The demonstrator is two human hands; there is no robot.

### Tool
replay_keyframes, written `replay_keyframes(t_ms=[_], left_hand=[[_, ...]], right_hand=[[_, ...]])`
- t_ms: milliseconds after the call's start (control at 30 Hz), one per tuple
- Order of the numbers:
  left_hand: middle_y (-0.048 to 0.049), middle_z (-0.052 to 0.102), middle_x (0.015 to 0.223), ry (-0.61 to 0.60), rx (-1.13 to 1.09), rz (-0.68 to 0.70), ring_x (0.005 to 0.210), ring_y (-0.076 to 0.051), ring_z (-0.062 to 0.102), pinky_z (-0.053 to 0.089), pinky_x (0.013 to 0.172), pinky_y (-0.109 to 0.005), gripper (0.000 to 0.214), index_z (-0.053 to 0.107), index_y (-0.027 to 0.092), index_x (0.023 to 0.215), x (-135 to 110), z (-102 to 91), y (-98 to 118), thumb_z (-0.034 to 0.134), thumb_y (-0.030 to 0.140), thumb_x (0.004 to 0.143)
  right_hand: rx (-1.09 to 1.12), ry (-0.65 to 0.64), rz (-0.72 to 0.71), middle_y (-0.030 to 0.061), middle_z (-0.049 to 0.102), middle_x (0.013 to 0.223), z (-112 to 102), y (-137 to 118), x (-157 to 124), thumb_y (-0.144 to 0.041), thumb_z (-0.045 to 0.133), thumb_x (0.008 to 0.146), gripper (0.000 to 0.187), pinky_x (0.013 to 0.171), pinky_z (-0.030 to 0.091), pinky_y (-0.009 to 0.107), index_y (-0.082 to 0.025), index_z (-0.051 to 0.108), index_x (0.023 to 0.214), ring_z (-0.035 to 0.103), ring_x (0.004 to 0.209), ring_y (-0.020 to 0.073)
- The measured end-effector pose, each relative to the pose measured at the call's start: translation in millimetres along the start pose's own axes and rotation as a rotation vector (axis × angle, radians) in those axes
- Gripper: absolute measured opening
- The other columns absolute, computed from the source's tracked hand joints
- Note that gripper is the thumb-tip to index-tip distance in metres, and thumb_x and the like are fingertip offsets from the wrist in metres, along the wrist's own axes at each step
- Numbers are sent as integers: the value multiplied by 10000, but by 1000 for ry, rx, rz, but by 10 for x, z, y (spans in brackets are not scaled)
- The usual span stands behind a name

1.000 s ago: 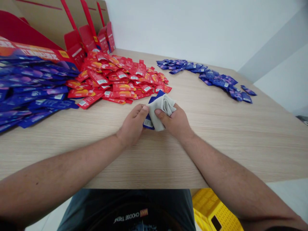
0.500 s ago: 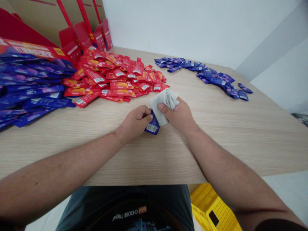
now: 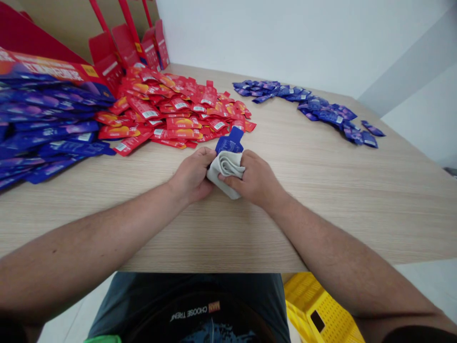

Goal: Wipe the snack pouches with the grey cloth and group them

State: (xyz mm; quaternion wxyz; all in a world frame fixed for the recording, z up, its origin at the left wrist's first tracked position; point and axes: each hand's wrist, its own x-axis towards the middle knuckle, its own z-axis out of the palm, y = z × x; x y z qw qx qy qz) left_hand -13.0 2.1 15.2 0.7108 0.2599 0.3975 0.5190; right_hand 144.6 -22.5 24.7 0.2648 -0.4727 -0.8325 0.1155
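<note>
A blue sachet is held by its left edge in my left hand, which is closed on it. Its narrow top end points away from me. My right hand grips a folded pale grey cloth, thumb on top, and the cloth lies against the sachet's lower part and hides it. Both hands are close together above the wooden table. Just beyond them spreads a heap of red sachets.
A large pile of blue sachets lies at the left by a printed red box. Red cartons stand behind. A row of blue sachets runs along the back right. Below the table edge is a yellow crate.
The cloth has moved down and left, from the sachet's upper part to its lower part. The sachet's top end now shows and its barcode end is covered. The camera view has shifted slightly.
</note>
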Motion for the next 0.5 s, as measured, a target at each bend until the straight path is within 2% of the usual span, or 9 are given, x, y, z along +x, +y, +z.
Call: replay_keyframes(t_ms=[133, 267, 367, 433, 500], left_hand=[[36, 545, 599, -24, 24, 10, 521, -119, 531, 451, 537, -241, 155, 495, 199, 757, -27, 12, 26, 617, 120, 812], [32, 554, 608, -39, 85, 27, 513, -122, 541, 445, 504, -229, 174, 487, 201, 750, -28, 22, 10, 626, 109, 802], [24, 552, 593, -112, 169, -40, 479, -126, 526, 455, 484, -239, 166, 493, 203, 740, -72, 35, -21, 614, 148, 840], [28, 519, 559, -170, 226, -72, 440, -117, 481, 428, 450, -228, 176, 493, 203, 727, -143, 49, -27, 591, 162, 867], [40, 457, 513, -238, 285, -101, 400, -101, 405, 370, 410, -206, 202, 489, 201, 708, -228, 66, -23, 557, 167, 895]], right_hand=[[-23, -31, -56, 62, 639, 924, 1, -25, -8, -420, 671, 868, 252, 829, 469, 346, -184, 659, 957, 580, 913, 230], [-4, 87, 46, 60, 651, 913, -79, 94, 50, -470, 679, 845, 302, 822, 484, 368, -197, 666, 973, 595, 887, 240], [-12, 309, 252, 103, 665, 975, -194, 365, 82, -499, 678, 825, 376, 832, 491, 425, -174, 667, 1013, 613, 922, 281], [37, 443, 347, 124, 679, 1039, -269, 615, 72, -461, 691, 808, 425, 879, 486, 458, -156, 669, 1103, 625, 971, 300], [141, 478, 428, 131, 692, 1049, -322, 898, 60, -436, 670, 824, 441, 889, 488, 469, -144, 668, 1153, 639, 965, 299]])
